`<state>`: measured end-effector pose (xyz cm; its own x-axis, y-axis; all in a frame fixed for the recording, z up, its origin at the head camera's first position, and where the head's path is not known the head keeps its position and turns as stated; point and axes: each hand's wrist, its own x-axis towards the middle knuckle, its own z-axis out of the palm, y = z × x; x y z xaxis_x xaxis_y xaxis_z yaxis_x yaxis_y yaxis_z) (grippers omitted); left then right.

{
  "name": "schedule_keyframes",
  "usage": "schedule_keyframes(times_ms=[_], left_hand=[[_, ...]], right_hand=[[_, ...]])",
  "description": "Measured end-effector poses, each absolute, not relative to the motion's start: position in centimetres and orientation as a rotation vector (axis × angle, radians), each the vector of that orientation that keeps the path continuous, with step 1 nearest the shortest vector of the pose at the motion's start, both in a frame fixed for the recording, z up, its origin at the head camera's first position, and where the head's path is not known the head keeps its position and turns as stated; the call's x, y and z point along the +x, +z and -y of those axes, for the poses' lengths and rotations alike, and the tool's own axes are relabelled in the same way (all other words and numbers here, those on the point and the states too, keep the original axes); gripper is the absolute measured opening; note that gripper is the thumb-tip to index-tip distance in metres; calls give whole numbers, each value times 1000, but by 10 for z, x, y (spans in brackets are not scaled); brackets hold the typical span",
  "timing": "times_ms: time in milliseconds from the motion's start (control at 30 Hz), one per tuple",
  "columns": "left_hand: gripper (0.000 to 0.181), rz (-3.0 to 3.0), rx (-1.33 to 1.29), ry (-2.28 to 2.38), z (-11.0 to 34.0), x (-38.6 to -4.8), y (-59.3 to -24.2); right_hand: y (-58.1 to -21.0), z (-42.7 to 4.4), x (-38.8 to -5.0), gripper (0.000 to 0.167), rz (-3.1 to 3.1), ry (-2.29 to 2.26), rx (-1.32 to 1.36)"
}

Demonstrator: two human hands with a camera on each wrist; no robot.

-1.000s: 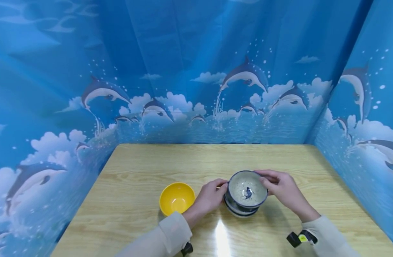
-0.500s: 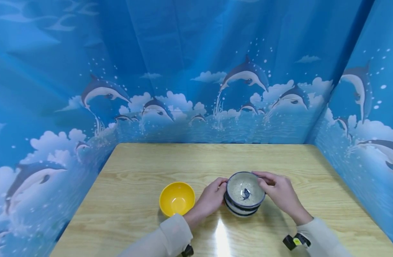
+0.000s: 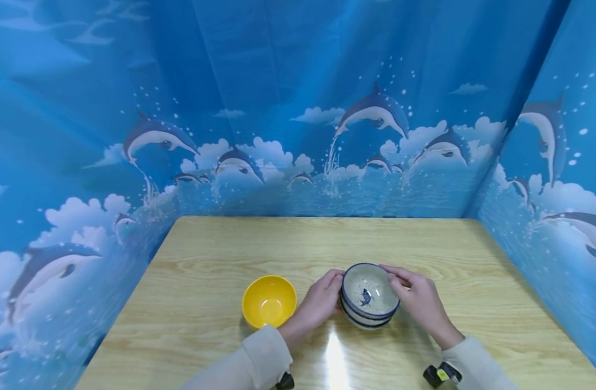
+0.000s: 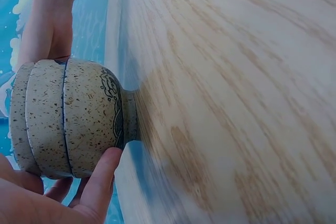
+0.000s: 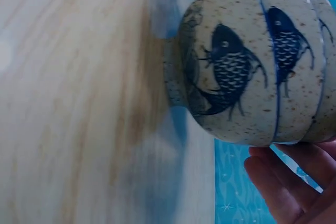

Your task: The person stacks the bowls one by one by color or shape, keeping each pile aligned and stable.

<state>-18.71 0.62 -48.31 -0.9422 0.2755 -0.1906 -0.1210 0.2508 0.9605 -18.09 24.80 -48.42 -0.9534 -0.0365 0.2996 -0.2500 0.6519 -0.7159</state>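
Observation:
A stack of three speckled grey ceramic bowls (image 4: 86, 111) stands upright on the table, right of centre in the head view. Blue fish decorate their outer walls in the right wrist view. Inside the top bowl (image 3: 371, 292), with its blue rim, a small blue fish shows; this bowl sits in the one below. My left hand (image 3: 321, 299) holds the stack from the left, one finger low on the bottom bowl. With the thumb inside the rim, my right hand (image 3: 420, 299) pinches the top bowl's right side. Some fingertips are hidden behind the bowls.
A yellow bowl (image 3: 269, 301) stands left of the stack, close to my left forearm. The wooden table (image 3: 220, 249) ends at a blue dolphin-print curtain (image 3: 298, 108) at the back and sides.
The top bowl has moved slightly left and down, settling deeper and straighter over the lower bowls. My right hand has moved left with it; the left hand has barely moved.

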Motion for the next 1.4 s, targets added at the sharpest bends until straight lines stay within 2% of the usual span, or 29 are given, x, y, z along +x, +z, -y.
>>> schedule_keyframes(times_ms=[267,500,700,1100,1267,1400], left_hand=[[43,-2165,92,1747,-8,-186,-482],[67,-2119,56,1754,-11,-188,-481],[60,-2110,55,1763,-12,-185,-484],[61,-2156,91,1728,-15,-187,-478],[50,-2326,173,1671,-12,-190,-463],[46,-2415,227,1624,-3,-194,-444]], right_hand=[[-486,-247,-180,29,2619,1205,175],[-486,-247,-179,27,2613,1207,99],[-482,-245,-178,28,2602,1318,25],[-476,-246,-177,35,2608,1452,-121],[-472,-250,-182,42,2578,1561,-138],[-467,-256,-188,44,2511,1660,-46]])
